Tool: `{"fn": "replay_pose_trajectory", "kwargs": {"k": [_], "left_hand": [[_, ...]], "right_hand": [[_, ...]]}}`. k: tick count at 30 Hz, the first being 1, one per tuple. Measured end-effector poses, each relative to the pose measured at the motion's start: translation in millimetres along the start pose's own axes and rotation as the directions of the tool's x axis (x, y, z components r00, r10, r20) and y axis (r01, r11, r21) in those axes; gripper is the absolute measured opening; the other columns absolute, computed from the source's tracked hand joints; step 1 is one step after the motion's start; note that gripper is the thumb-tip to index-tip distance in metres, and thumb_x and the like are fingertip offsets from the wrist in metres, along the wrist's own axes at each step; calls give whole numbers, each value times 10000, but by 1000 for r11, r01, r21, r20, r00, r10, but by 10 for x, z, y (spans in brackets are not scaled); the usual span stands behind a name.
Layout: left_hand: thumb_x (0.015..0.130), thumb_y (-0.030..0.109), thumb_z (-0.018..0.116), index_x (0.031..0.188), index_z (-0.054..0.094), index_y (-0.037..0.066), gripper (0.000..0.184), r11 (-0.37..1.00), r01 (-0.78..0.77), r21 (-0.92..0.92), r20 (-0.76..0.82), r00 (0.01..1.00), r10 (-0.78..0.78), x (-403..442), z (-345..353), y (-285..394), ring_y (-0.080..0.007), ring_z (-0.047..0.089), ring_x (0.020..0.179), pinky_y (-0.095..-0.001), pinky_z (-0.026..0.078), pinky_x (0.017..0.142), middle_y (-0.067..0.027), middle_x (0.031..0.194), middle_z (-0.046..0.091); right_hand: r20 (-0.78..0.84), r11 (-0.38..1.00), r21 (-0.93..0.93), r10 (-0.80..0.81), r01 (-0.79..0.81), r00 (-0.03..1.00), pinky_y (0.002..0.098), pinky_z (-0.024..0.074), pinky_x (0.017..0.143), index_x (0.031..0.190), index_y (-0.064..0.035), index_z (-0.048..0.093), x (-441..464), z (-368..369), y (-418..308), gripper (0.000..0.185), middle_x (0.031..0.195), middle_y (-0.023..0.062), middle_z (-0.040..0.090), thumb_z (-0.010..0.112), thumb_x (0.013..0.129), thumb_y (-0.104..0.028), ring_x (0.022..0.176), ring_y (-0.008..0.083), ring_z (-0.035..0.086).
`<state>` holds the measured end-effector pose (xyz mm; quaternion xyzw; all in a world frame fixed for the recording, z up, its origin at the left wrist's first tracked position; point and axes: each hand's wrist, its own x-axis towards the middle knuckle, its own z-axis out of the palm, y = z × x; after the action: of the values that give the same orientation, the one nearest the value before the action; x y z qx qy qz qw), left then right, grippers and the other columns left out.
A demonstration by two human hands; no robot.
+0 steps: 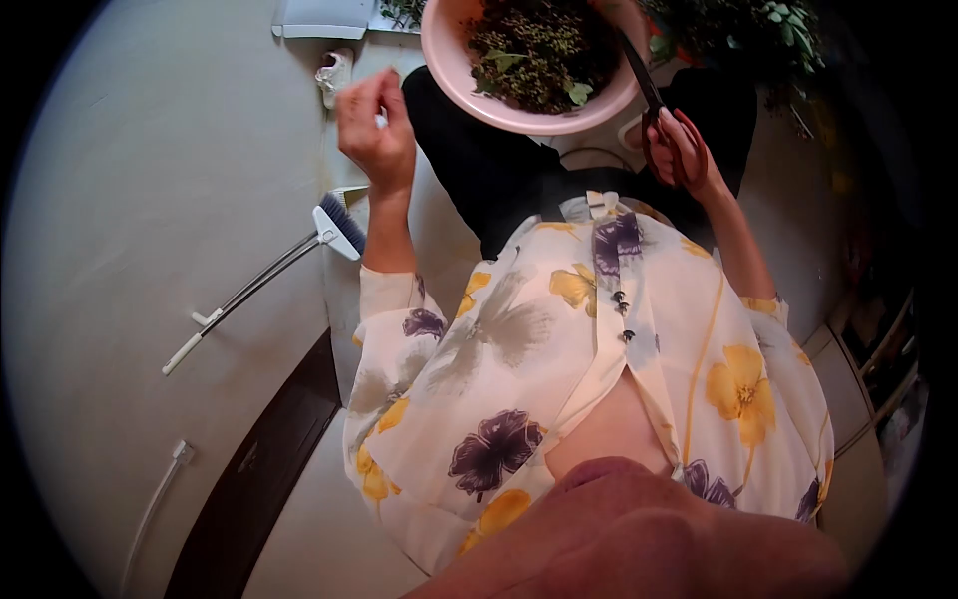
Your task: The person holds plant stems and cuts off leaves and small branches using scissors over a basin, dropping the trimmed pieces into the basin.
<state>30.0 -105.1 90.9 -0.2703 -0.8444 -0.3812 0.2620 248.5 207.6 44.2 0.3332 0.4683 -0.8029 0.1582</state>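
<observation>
Your right hand (674,150) is wrapped around the handles of the scissors (642,75), blades across the right rim of the bowl (534,122). Sprigs (544,55) fill it, between your 2 hands. Your left hand (374,135) is raised, fingers curled; I can't tell whether they pinch anything.

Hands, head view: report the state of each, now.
Left hand: raised, fingers curled; whether it is fully closed or holds anything cannot be told.
Right hand: closed, holding the red-handled scissors.
</observation>
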Motion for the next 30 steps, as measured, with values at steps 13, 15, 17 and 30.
{"fn": "replay_pose_trajectory", "kwargs": {"k": [13,15,17,30], "left_hand": [[879,110,558,1138,612,-72,321,933,289,217,210,919,-333,618,1502,-2815,-436,621,973,-484,488,902,-268,1019,658],[877,125,588,1079,662,-32,267,928,277,248,122,942,-314,520,1376,-2673,-407,645,931,-470,501,870,-232,977,683],[885,124,611,1069,688,23,224,953,265,149,87,956,-279,383,1277,-2579,-355,663,869,-415,527,798,-185,946,697],[1005,105,548,1309,574,-24,332,569,385,-727,421,904,-73,91,649,953,-174,640,1081,-291,519,915,-123,1259,643]], "right_hand": [[-52,999,43,-18,20,999,242,296,370,821,-102,533,-55,189,-54,430,519,-45,395,497,1007,-488,396,84,361],[-18,993,111,28,-26,999,242,287,372,825,-106,534,18,157,-78,421,516,-53,377,478,1018,-477,394,85,335],[63,976,195,87,-97,994,245,280,376,843,-111,552,158,99,-134,394,514,-54,377,469,1031,-448,395,87,338],[137,972,224,42,-72,990,245,263,314,765,-104,512,727,-168,-85,506,512,-47,373,525,966,-568,368,85,346]]}}
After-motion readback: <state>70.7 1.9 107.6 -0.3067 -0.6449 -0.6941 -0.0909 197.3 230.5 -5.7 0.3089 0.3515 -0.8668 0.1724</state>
